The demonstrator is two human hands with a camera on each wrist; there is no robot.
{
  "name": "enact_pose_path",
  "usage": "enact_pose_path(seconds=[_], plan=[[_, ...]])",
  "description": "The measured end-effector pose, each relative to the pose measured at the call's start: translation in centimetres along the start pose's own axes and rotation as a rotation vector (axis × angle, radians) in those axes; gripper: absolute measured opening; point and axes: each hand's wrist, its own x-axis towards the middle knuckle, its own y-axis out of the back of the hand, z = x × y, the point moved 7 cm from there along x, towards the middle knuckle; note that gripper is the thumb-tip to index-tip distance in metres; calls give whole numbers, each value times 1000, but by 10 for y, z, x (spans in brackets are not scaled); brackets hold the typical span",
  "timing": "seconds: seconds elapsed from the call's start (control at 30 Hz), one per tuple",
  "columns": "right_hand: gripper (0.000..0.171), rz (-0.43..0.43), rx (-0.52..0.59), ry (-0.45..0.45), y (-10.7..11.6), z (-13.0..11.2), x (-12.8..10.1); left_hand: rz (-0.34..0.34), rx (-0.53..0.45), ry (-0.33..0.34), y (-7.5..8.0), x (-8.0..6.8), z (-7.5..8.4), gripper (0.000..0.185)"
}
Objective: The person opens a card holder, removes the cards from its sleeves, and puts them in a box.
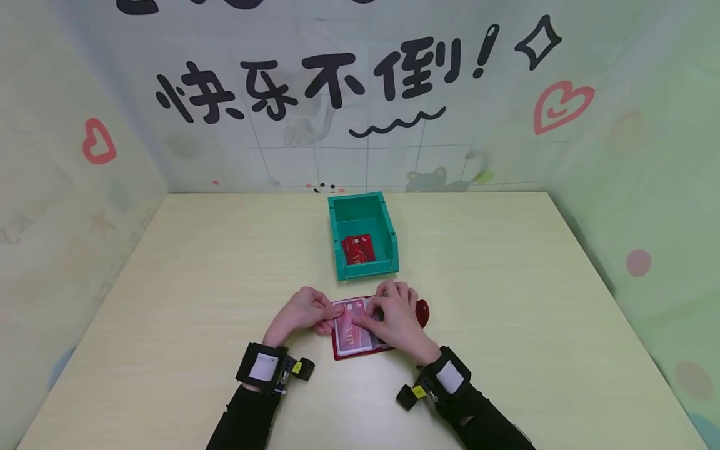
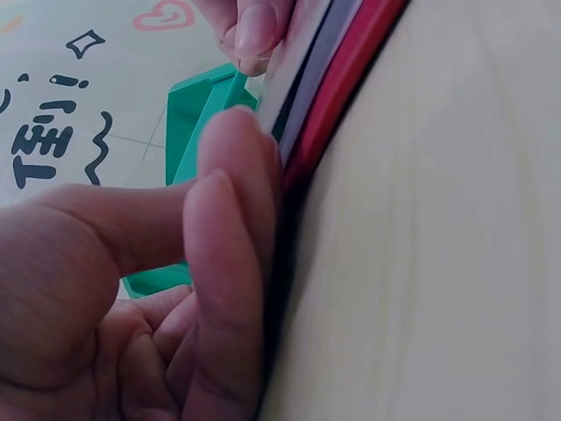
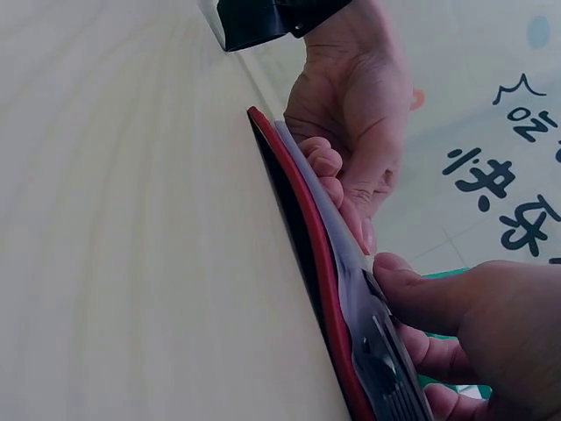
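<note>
A red card holder (image 1: 360, 355) with clear plastic sleeves lies opened on the table, and a pink VIP card (image 1: 350, 334) shows in its top sleeve. My left hand (image 1: 306, 312) pinches the holder's left edge, thumb on top and other fingers curled at the side. From the right, my right hand (image 1: 399, 319) bends over the holder, its thumb and fingers pinching the clear sleeve (image 3: 351, 294) near the card's right edge. Part of the holder is hidden under that hand; a rounded red end (image 1: 422, 313) sticks out beyond it.
Behind the holder stands a teal bin (image 1: 368, 270) with several red cards (image 1: 358, 249) inside. The pale wooden table (image 1: 225, 262) reaches to printed cloth walls at the back and sides. Both wrists wear black camera straps.
</note>
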Motion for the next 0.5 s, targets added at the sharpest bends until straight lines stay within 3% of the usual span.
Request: enact_pose_path(seconds=[0.2, 0.5], plan=[[24, 6, 56, -32, 2, 2, 1, -22, -54, 4, -1, 1, -1, 22], [18, 19, 102, -58, 2, 4, 0, -20, -61, -6, -1, 1, 1, 19]])
